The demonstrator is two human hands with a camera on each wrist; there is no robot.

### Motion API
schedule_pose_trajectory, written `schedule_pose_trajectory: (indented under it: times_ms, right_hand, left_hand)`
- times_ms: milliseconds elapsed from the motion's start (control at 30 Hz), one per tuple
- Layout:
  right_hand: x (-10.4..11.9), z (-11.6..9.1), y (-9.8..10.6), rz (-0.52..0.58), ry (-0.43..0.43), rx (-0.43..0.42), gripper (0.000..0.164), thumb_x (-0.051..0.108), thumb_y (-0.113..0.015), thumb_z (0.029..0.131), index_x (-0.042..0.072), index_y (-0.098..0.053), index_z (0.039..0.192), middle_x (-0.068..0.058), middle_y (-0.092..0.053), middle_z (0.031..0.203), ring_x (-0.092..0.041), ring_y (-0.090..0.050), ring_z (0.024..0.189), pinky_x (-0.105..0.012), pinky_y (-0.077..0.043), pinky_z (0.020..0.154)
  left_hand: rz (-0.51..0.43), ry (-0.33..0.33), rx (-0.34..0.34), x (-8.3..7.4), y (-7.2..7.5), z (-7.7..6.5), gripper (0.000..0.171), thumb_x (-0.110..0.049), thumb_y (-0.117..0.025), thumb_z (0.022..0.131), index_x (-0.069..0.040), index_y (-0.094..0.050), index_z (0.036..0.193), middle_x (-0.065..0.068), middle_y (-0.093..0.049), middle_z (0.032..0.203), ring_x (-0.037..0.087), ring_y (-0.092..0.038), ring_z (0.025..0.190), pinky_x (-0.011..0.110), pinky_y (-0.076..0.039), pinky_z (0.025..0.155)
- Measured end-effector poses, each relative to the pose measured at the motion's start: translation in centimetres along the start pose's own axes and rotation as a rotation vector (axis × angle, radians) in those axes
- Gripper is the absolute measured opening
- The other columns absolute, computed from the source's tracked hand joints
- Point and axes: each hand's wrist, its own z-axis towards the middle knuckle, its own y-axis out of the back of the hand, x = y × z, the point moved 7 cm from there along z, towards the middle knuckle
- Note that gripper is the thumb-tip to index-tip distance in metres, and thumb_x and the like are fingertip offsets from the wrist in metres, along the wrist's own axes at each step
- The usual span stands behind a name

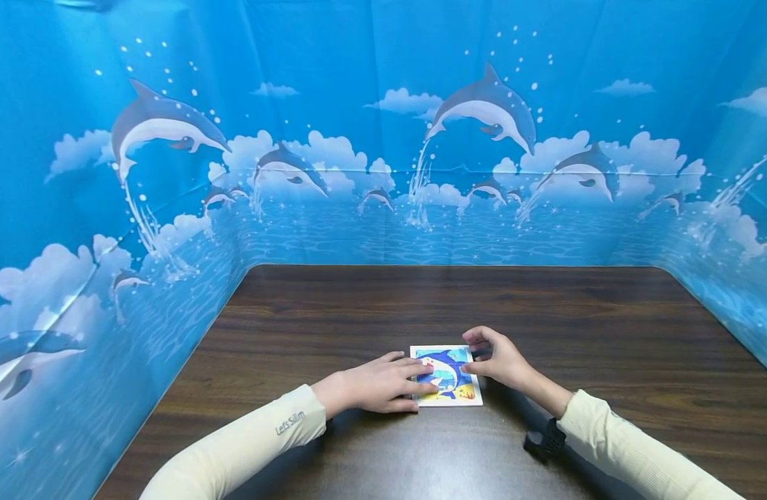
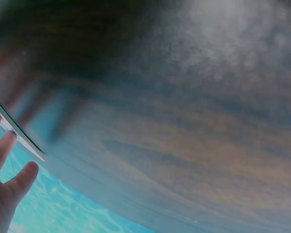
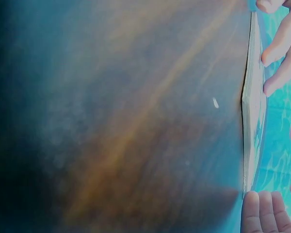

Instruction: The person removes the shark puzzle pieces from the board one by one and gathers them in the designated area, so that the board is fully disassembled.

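Note:
A square picture board (image 1: 470, 396) with a white border lies on the dark table. It shows a blue and white dolphin-like figure with yellow below. My left hand (image 1: 386, 383) rests across its left side, fingers spread and fairly straight over the picture. At the right edge is my right hand (image 1: 500, 357), thumb over the picture and bent fingers by the upper right corner, a gap between them. From the right wrist, the board's pale side (image 3: 247, 116) shows edge-on, the right fingers (image 3: 266, 211) beside one end. The left wrist view catches the left fingers (image 2: 20, 182) near the board's edge.
The wood-grain table (image 1: 333, 305) reaches back to a blue curtain (image 1: 358, 62) printed with dolphins and clouds, which also stands along both sides. A black strap with a small block (image 1: 545, 441) is on the right wrist.

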Motion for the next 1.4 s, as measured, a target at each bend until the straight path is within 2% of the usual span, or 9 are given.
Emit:
schedule_pose_trajectory:
  times_ms: [433, 667, 867, 1133, 1400]
  right_hand:
    - [0.1, 0.1, 0.0, 0.0, 0.005, -0.002, 0.047, 0.007, -0.076, 0.076, -0.005, -0.054, 0.116, -0.024, -0.057, 0.114, -0.034, -0.059, 0.101, -0.04, -0.055, 0.082]
    - [0.1, 0.3, -0.3, -0.021, 0.0, 0.015, 0.044, 0.005, -0.076, 0.076, -0.005, -0.055, 0.114, -0.022, -0.058, 0.113, -0.034, -0.059, 0.102, -0.04, -0.055, 0.082]
    - [0.2, 0.6, -0.5, -0.092, 0.023, 0.021, 0.038, 0.002, -0.075, 0.075, -0.003, -0.058, 0.109, -0.019, -0.061, 0.106, -0.032, -0.06, 0.099, -0.04, -0.055, 0.08]
    - [0.3, 0.9, -0.8, -0.195, 0.049, 0.043, 0.038, 0.0, -0.075, 0.073, -0.004, -0.059, 0.107, -0.016, -0.061, 0.102, -0.026, -0.06, 0.092, -0.036, -0.055, 0.074]
    - [0.2, 1.4, -1.0, -0.187, 0.018, 0.063, 0.04, 0.0, -0.077, 0.071, -0.004, -0.06, 0.107, -0.014, -0.061, 0.099, -0.022, -0.058, 0.089, -0.033, -0.052, 0.073]
  left_hand:
    - [0.036, -0.051, -0.048, 0.1, -0.2, 0.4, 0.042, -0.036, -0.041, 0.1, -0.029, -0.042, 0.142, 0.002, -0.039, 0.148, 0.02, -0.04, 0.136, 0.043, -0.038, 0.108]
    - [0.02, -0.056, -0.032, 0.0, -0.2, 0.3, 0.044, -0.036, -0.04, 0.1, -0.027, -0.039, 0.143, 0.006, -0.037, 0.15, 0.023, -0.037, 0.137, 0.039, -0.036, 0.11]
    - [0.02, -0.045, -0.017, 0.0, -0.4, 0.4, 0.045, -0.037, -0.039, 0.1, -0.028, -0.037, 0.144, 0.005, -0.036, 0.15, 0.024, -0.036, 0.138, 0.039, -0.036, 0.11]
    - [0.005, -0.041, -0.004, 0.1, -0.7, 0.4, 0.045, -0.037, -0.038, 0.101, -0.029, -0.035, 0.145, 0.004, -0.036, 0.15, 0.023, -0.036, 0.138, 0.039, -0.037, 0.11]
    - [0.016, -0.044, -0.005, 0.2, -0.8, 0.6, 0.046, -0.038, -0.036, 0.101, -0.029, -0.034, 0.146, 0.004, -0.035, 0.15, 0.023, -0.035, 0.139, 0.039, -0.037, 0.11]
